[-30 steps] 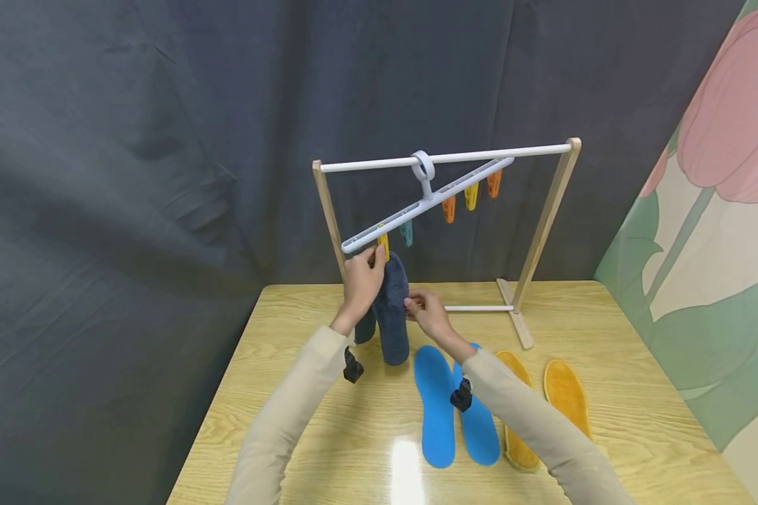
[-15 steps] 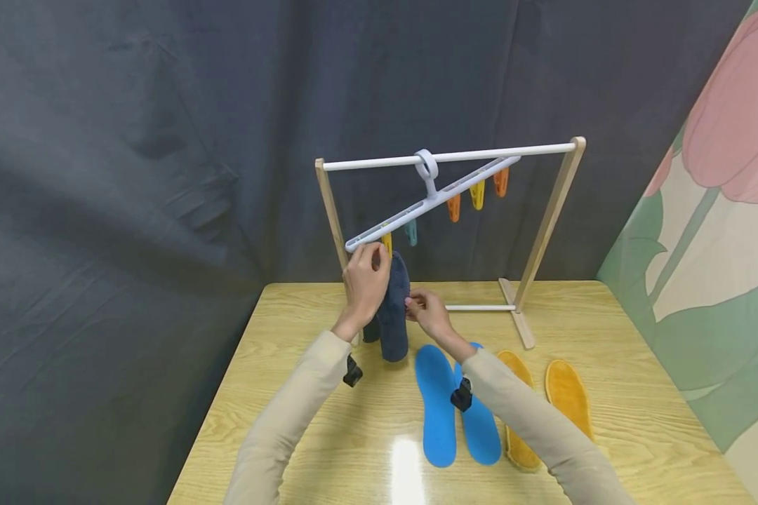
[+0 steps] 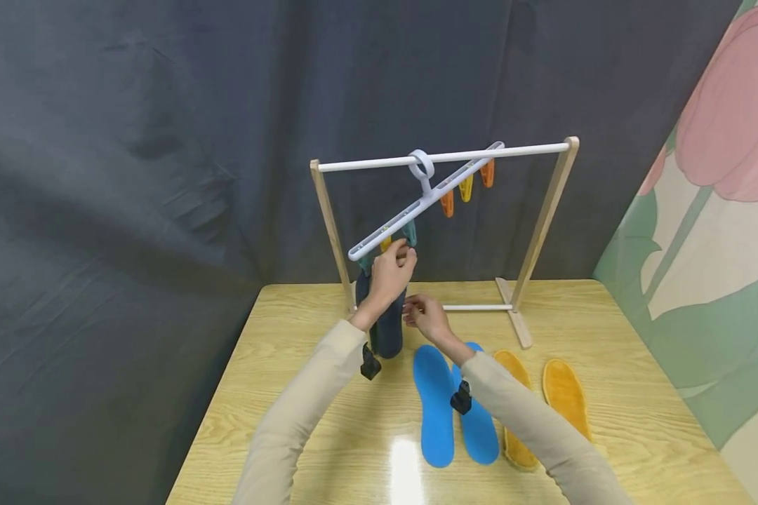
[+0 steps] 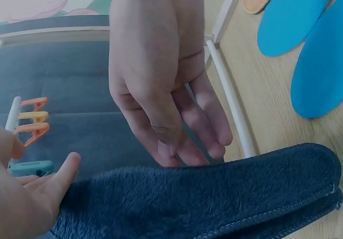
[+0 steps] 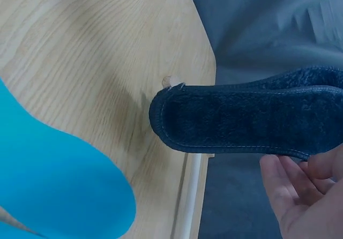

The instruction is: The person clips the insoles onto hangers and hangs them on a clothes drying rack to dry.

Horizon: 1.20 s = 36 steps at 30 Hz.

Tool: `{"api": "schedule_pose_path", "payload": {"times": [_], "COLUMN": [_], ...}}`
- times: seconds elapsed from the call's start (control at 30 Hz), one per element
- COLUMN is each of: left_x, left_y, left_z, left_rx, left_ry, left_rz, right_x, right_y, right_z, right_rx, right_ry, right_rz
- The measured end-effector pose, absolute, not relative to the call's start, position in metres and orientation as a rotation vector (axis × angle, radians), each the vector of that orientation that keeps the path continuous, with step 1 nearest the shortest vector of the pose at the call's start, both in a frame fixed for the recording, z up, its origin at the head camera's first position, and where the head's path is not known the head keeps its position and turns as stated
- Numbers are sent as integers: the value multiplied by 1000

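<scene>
1. Blue insoles point(image 3: 438, 414) lay at five o'clock from the upright navy plush insole point(image 3: 389, 335).
2. The right hand point(image 3: 426, 317), fingers relaxed, was at its three-o'clock edge.
3. At twelve, the left hand point(image 3: 388, 275) met the teal clothespin point(image 3: 410, 230); whether pinching, I couldn't tell.

Two dark-blue plush insoles point(image 3: 389, 333), rims stitched, hanging lengthwise, close together, beneath left end of white hanger point(image 3: 417, 208); teal clip point(image 3: 410, 231) up to their right.
</scene>
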State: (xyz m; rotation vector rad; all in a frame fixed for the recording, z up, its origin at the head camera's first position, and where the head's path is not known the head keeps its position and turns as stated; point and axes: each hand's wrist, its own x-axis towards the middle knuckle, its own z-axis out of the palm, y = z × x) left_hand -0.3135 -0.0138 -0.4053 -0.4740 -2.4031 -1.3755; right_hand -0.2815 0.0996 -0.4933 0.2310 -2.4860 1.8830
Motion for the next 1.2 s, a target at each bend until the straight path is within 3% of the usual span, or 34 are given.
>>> {"api": "schedule_pose_path", "payload": {"times": [0.5, 1.2], "left_x": [-329, -341], "left_y": [-6, -16], "left_z": [-405, -397], "left_rx": [-371, -303], "left_ry": [-2354, -2254], "left_rz": [-1715, -1783], "right_x": [-271, -257], "right_y": [104, 113], "right_z": [-510, -544], "right_rx": [186, 177], "right_ry": [-2531, -2597], "right_rz": [1910, 1831]}}
